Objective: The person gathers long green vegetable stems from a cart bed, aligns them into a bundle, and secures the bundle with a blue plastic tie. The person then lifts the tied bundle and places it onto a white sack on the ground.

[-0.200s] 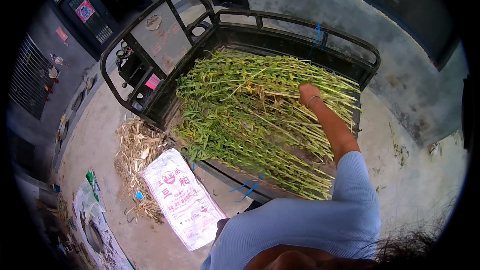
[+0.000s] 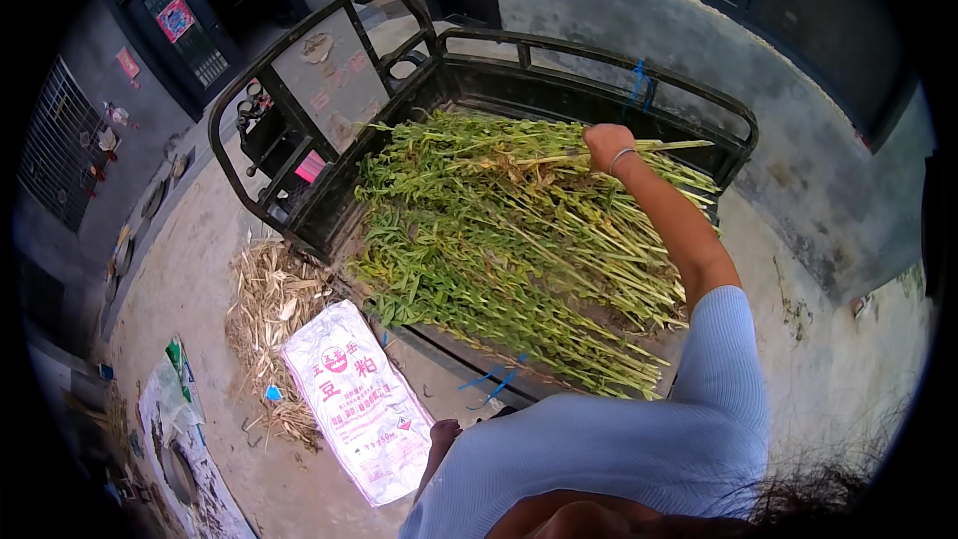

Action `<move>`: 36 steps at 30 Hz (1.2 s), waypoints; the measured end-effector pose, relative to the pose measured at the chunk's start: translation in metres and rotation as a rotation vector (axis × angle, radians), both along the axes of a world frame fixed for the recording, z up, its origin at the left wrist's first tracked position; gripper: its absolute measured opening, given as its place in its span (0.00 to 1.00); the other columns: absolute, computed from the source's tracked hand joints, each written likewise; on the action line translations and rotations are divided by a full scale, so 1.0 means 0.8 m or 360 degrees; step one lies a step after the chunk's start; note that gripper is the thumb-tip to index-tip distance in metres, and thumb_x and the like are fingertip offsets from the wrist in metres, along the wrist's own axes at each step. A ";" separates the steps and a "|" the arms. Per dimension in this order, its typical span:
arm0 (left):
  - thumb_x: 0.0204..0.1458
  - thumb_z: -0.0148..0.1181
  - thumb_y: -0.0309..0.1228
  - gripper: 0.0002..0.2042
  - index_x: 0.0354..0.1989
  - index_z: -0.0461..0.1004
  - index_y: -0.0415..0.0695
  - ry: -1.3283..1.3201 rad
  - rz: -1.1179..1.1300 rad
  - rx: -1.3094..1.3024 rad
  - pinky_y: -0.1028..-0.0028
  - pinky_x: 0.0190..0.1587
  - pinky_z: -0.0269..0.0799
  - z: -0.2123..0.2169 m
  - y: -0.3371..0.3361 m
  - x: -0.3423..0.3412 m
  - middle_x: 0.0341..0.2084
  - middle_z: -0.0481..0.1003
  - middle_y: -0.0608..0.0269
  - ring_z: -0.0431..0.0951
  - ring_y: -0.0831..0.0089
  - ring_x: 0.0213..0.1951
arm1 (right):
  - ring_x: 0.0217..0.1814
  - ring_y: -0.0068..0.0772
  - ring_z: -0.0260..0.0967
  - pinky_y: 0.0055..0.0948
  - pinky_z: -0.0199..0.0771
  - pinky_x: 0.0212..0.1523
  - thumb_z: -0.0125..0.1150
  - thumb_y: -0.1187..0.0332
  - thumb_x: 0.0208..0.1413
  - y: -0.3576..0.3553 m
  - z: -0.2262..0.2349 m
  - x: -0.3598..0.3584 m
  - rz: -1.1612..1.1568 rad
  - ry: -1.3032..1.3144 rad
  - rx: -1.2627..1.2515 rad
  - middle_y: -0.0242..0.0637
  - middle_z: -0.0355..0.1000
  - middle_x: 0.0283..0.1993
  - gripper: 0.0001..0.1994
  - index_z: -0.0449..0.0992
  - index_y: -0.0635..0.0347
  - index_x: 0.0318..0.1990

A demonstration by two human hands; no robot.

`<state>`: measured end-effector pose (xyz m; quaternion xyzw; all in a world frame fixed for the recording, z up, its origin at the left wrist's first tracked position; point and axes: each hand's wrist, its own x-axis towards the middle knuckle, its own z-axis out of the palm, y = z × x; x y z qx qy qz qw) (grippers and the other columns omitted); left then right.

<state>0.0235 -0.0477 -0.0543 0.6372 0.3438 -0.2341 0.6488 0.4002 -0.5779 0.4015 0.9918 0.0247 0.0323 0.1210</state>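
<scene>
My right hand [image 2: 607, 147] is closed around a bunch of green plant stalks [image 2: 659, 146] near their bare, pale cut ends. These stalks lie along the far side of a large pile of leafy plants [image 2: 479, 240] in the bed of a black cargo cart [image 2: 469, 92]. The leafy tops point left and the cut stems point right. My left hand [image 2: 444, 432] shows only in part, dark and low beside my body, close to the white sack [image 2: 359, 404]; its fingers cannot be made out.
Dry husks [image 2: 274, 329] lie heaped on the ground by the white sack with pink print. A black metal rail [image 2: 599, 44] runs around the cart bed, with blue ties [image 2: 639, 85] on it. A grey wall [image 2: 798, 175] stands beyond. Blue cord [image 2: 494, 379] hangs at the near side.
My right hand has shifted slightly away from me and left, drawing up a few stalks at the far side of the pile. The left hand shows a little more beside the sack.
</scene>
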 end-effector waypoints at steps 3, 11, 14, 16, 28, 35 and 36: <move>0.46 0.56 0.26 0.07 0.33 0.71 0.36 -0.0036 0.0079 -0.0129 0.75 0.21 0.70 0.018 0.007 0.003 0.23 0.73 0.58 0.74 0.69 0.22 | 0.35 0.43 0.71 0.39 0.74 0.30 0.62 0.71 0.37 0.016 0.047 -0.006 0.0087 -0.0116 0.0003 0.41 0.73 0.30 0.08 0.74 0.59 0.29; 0.46 0.55 0.28 0.06 0.28 0.72 0.38 0.0170 0.0070 0.0008 0.73 0.22 0.68 0.045 -0.009 -0.019 0.21 0.73 0.58 0.73 0.72 0.21 | 0.36 0.43 0.71 0.40 0.72 0.31 0.61 0.64 0.43 -0.034 -0.112 -0.078 -0.0227 0.0296 0.0153 0.43 0.72 0.33 0.20 0.67 0.58 0.45; 0.46 0.55 0.29 0.06 0.28 0.72 0.38 0.0196 -0.0032 0.0029 0.73 0.22 0.69 0.034 -0.008 -0.018 0.21 0.73 0.58 0.73 0.71 0.22 | 0.36 0.42 0.71 0.39 0.72 0.29 0.58 0.59 0.48 -0.055 -0.224 -0.117 -0.0359 0.0398 0.0151 0.43 0.72 0.34 0.26 0.60 0.55 0.54; 0.46 0.55 0.29 0.06 0.27 0.72 0.38 0.0211 -0.0068 0.0077 0.73 0.22 0.69 0.039 -0.003 -0.014 0.21 0.73 0.58 0.73 0.71 0.22 | 0.44 0.45 0.68 0.41 0.72 0.33 0.57 0.57 0.50 -0.043 -0.246 -0.135 -0.0553 0.0744 0.0360 0.46 0.69 0.44 0.31 0.53 0.52 0.60; 0.46 0.55 0.29 0.06 0.27 0.72 0.38 0.0189 -0.0204 0.0173 0.73 0.23 0.69 0.068 -0.060 0.037 0.20 0.73 0.58 0.74 0.71 0.23 | 0.52 0.46 0.63 0.45 0.71 0.47 0.63 0.42 0.38 -0.173 -0.273 -0.097 -0.0477 0.0384 0.0958 0.46 0.64 0.51 0.43 0.56 0.57 0.60; 0.47 0.55 0.30 0.07 0.26 0.72 0.38 0.0226 -0.0160 0.0262 0.72 0.24 0.69 0.100 -0.100 0.026 0.20 0.73 0.57 0.74 0.71 0.24 | 0.64 0.45 0.48 0.47 0.61 0.55 0.72 0.55 0.32 -0.274 -0.259 -0.049 -0.0853 0.0278 0.0428 0.44 0.47 0.64 0.50 0.46 0.52 0.62; 0.47 0.55 0.30 0.07 0.26 0.72 0.38 0.0240 -0.0150 0.0272 0.72 0.24 0.69 0.103 -0.104 0.026 0.20 0.73 0.57 0.74 0.71 0.24 | 0.67 0.44 0.44 0.48 0.58 0.57 0.74 0.56 0.30 -0.280 -0.264 -0.038 -0.0866 0.0276 0.0389 0.43 0.44 0.66 0.53 0.44 0.51 0.63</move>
